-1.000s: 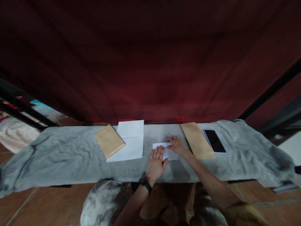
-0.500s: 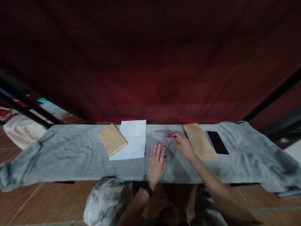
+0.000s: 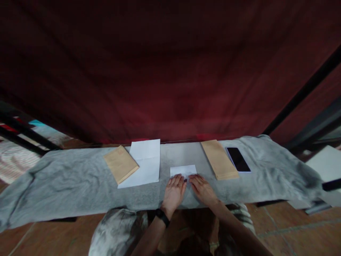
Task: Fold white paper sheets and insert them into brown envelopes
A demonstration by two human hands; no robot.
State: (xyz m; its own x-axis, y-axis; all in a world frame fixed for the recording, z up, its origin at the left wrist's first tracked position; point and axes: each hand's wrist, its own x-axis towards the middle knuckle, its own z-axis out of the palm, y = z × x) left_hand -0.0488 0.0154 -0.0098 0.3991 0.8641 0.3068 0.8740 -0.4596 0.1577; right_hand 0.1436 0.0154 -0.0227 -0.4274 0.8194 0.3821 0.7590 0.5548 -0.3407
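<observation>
The left hand [image 3: 173,193] and right hand [image 3: 204,189] rest loosely extended fingers [image 3: 176,180], gripping nothing visible, on a small white paper rectangle [image 3: 183,169], apparently already folded, on the grey cloth-draped bench [image 3: 80,185]. Reaching farther back at left, a large creased white paper sheet [image 3: 148,160] lies unfolded.

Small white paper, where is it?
Head view: the small white paper lies low-centre, partly under the left hand and right hand, right of the larger sheet.
</observation>
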